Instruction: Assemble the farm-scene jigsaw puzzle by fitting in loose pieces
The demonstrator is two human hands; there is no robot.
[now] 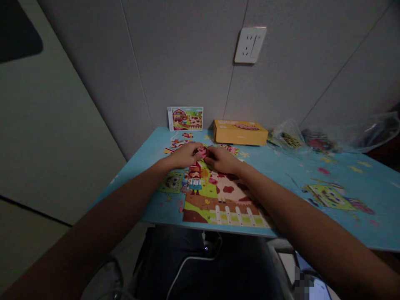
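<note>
Both hands meet above the top edge of a partly joined farm jigsaw puzzle (209,204), which shows a farmer, a spotted cow and a white fence. Between their fingertips is a small pink puzzle piece (202,152). My left hand (185,155) pinches it from the left, thumb and fingers closed. From the other side my right hand (225,160) is closed on it too, its fingers bent. Loose puzzle pieces (177,144) in red, white and yellow lie just beyond my left hand. More pieces (231,149) show behind my right hand.
A picture card (187,118) of the farm scene leans against the wall. To its right stands a yellow box (240,132). Clear plastic bags (290,135) with puzzle pieces lie farther right. The blue tabletop (281,183) bears printed cartoon figures. A white cable (190,259) hangs below the table's edge.
</note>
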